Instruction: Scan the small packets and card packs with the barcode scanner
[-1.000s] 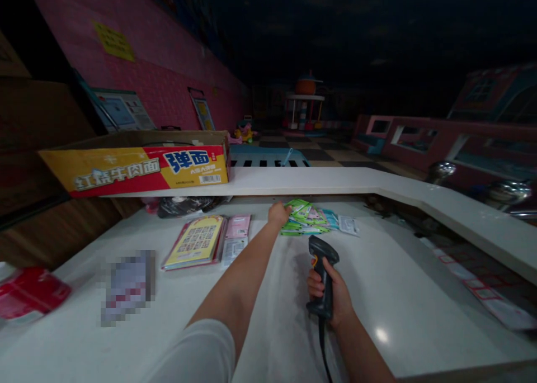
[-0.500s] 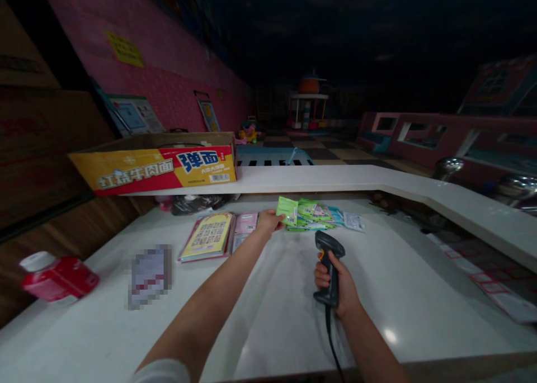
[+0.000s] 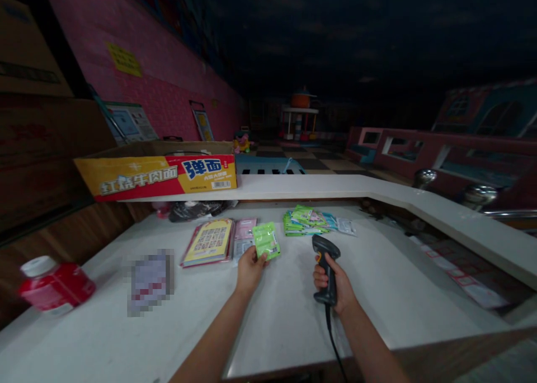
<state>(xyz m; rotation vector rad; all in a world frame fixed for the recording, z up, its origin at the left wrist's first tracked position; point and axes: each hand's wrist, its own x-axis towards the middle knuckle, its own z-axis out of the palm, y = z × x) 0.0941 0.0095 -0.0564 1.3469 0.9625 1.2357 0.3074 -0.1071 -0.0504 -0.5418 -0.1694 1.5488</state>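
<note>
OK, left fingers [image 3: 260, 259] pinch green packet [image 3: 265, 240] by near edge, right fingers [image 3: 320, 277] grip scanner [image 3: 329, 282]; best keep packet flat, print uncovered

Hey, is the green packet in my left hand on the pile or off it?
Off: your left hand holds the green packet beside the pile, with white counter showing between them.

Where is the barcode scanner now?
In the head view, right of centre, the right hand holds the barcode scanner, just below the pile of green packets.
</note>
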